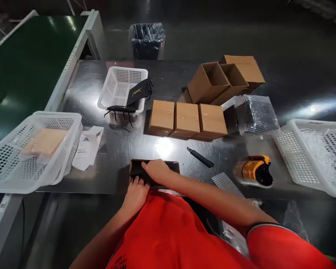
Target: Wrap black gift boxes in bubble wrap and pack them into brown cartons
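Note:
An open cardboard box [173, 167] stands at the table's near edge, close to my body. Something black [136, 168] shows inside it; its kind cannot be made out. My left hand [136, 194] is closed over the box's near left edge, fingertips bent inward. Across the box's opening lies my right hand [158, 172], curled, with one digit stretched to the left over the black thing and the other fingers hidden below. Beyond the box, to the right, a black utility knife [201, 157] rests on the metal table.
Three closed cartons [187, 117] stand in a row, with open cartons [208, 84] behind. A white basket [108, 87] holds black pouches [138, 91]. Baskets stand left [63, 168] and right [302, 160]. A yellow-black tape dispenser [256, 170], papers [86, 149] and bubble wrap [260, 114] lie around.

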A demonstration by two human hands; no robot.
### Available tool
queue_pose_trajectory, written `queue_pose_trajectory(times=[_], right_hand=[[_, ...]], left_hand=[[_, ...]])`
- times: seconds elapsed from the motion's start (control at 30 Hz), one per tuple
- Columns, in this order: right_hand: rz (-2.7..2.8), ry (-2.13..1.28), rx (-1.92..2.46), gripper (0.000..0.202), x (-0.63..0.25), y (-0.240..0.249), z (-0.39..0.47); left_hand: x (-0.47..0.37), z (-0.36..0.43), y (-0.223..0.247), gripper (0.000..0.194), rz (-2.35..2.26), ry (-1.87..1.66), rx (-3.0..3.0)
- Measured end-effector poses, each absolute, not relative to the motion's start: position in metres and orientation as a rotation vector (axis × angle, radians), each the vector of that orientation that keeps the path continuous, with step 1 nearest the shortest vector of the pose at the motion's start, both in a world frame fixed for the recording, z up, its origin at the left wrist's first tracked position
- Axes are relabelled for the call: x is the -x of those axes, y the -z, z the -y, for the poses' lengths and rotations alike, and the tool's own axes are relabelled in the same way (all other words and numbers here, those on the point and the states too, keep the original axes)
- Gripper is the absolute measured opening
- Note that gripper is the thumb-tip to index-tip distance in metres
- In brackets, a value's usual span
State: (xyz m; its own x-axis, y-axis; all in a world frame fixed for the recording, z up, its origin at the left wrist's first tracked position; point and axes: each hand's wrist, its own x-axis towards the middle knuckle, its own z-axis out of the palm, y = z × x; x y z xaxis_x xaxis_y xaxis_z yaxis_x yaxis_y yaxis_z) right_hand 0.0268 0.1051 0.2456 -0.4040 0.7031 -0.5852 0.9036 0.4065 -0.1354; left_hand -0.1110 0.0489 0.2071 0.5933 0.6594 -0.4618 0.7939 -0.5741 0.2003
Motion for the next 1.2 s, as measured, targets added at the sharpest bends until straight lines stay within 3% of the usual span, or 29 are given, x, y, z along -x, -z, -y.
queue_pose_trajectory(times=[0.17, 0.3, 0.57, 0.8, 0.97, 1.07, 1.1, 1.2], right_hand=[[-2.193, 0.832, -1.391, 0.059, -0.04, -0.236, -0.098], [-2.188, 0.799, -1.475, 0.066, -0.026, -0.223, -0.092], [-2.369, 0.498, -1.473, 0.052, -0.047, -0.232, -0.08], [-2.368, 0.755, -1.243, 0.044, -0.041, -0.27, -0.119], [-2.414, 0.625, -1.231, 0.048, -0.056, -0.285, -0.13], [-2.423, 0.634, -1.236, 0.048, -0.06, -0.283, -0.122], [-2.435, 0.624, -1.245, 0.046, -0.06, -0.283, -0.119], [-2.458, 0.564, -1.28, 0.038, -0.058, -0.282, -0.106]], left_hand=[[0.11, -0.051, -0.206, 0.033, -1.181, 0.49, -2.402], [0.112, -0.052, -0.202, 0.033, -1.195, 0.507, -2.393], [0.112, -0.048, -0.203, 0.031, -1.202, 0.423, -2.448], [0.112, -0.053, -0.211, 0.028, -1.153, 0.344, -2.446], [0.081, -0.069, -0.206, 0.041, -0.988, 0.193, -2.37], [0.06, -0.073, -0.2, 0.068, -0.961, 0.206, -2.341], [0.055, -0.073, -0.198, 0.069, -0.996, 0.206, -2.344], [0.043, -0.075, -0.196, 0.048, -1.084, 0.175, -2.343]])
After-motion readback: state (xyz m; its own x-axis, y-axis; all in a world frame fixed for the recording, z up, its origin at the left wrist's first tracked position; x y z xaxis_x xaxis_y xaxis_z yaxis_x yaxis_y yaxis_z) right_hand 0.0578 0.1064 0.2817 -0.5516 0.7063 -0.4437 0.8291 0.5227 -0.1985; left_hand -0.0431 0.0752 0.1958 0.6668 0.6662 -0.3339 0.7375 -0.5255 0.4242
